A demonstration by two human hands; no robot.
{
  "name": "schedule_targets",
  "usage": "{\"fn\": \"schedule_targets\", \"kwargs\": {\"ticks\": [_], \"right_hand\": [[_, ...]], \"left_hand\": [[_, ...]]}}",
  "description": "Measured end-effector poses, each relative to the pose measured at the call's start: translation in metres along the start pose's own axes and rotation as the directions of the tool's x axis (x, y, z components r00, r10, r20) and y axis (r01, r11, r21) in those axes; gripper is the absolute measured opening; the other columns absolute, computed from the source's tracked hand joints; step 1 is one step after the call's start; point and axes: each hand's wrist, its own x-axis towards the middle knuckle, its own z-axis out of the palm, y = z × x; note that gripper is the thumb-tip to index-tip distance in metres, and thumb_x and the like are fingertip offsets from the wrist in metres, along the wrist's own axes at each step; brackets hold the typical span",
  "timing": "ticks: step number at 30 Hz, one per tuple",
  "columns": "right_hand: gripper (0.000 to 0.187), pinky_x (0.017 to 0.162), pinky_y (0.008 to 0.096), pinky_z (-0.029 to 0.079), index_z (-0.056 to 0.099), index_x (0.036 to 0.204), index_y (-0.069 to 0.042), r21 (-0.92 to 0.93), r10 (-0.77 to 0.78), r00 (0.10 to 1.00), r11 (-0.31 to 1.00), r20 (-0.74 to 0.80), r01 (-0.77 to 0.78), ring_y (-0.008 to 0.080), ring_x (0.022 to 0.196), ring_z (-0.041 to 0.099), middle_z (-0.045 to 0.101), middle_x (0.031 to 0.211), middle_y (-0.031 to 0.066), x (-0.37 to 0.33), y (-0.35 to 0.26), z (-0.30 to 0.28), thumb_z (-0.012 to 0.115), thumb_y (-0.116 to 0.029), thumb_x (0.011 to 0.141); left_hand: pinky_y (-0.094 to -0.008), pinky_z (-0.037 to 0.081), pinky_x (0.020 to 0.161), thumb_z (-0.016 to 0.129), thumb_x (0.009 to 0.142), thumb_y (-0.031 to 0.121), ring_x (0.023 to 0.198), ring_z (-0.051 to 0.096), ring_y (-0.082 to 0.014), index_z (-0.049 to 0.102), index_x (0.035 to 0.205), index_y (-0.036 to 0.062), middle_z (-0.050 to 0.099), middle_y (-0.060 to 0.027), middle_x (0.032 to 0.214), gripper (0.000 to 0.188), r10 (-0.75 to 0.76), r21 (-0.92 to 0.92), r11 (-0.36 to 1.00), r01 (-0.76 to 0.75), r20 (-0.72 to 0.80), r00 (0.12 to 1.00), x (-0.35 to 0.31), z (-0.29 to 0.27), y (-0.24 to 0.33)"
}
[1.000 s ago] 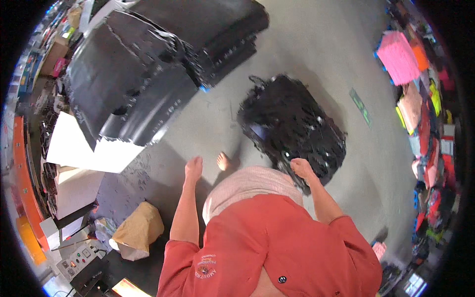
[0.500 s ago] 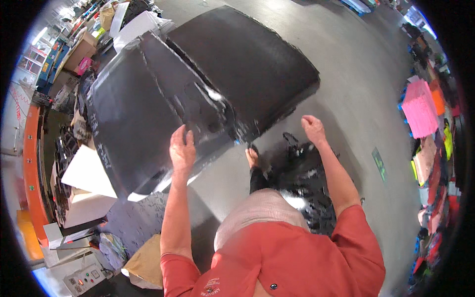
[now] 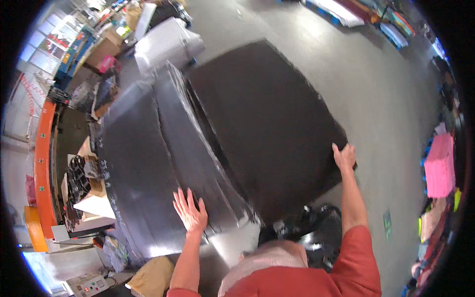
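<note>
A large matt black sheet [image 3: 267,133] covers the right part of a wide, dark stack. My right hand [image 3: 346,157] is closed at its near right corner, thumb on top. The undersides of its fingers are hidden. To the left lies glossy dark plastic film [image 3: 141,158], creased lengthwise, with a raised fold [image 3: 190,106] running beside the black sheet. My left hand [image 3: 190,213] lies on the near part of this film, palm down, fingers spread, holding nothing.
Crumpled black plastic [image 3: 321,237] is on the floor by my legs. A white wrapped bundle [image 3: 166,44] stands beyond the stack. An orange post [image 3: 45,168] and a control box [image 3: 86,284] are at left. Pink sheets [image 3: 439,166] are piled at right.
My right hand has come down from the air onto the black sheet's corner. My left hand now rests spread on the film. The black sheet lies flatter and the view has shifted.
</note>
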Motion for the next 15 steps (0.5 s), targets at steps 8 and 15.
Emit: {"fn": "schedule_targets", "kwargs": {"ticks": [8, 15], "right_hand": [[0.069, 0.106, 0.0512, 0.048, 0.066, 0.118, 0.010, 0.017, -0.022, 0.997, 1.000, -0.080, 0.024, 0.0450, 0.119, 0.058, 0.062, 0.123, 0.0288, -0.007, -0.001, 0.006, 0.079, -0.051, 0.090], [0.072, 0.108, 0.0486, 0.049, 0.065, 0.123, 0.008, -0.173, 0.028, 0.999, 0.985, 0.040, -0.021, 0.0417, 0.124, 0.059, 0.062, 0.127, 0.0272, 0.005, -0.005, -0.013, 0.079, -0.055, 0.090]], "left_hand": [[-0.0640, 0.017, 0.129, 0.071, 0.094, 0.027, 0.159, 0.023, -0.0494, 0.047, 0.156, 0.0074, 0.031, -0.0256, 0.169, 0.069, -0.073, -0.034, 0.997, 0.075, 0.064, 0.995, 0.000, -0.004, 0.003], [-0.0639, 0.017, 0.129, 0.072, 0.093, 0.029, 0.159, 0.023, -0.0476, 0.049, 0.155, 0.0074, 0.032, -0.0245, 0.169, 0.070, -0.088, -0.047, 0.995, 0.091, 0.062, 0.994, 0.000, -0.002, 0.000]]}}
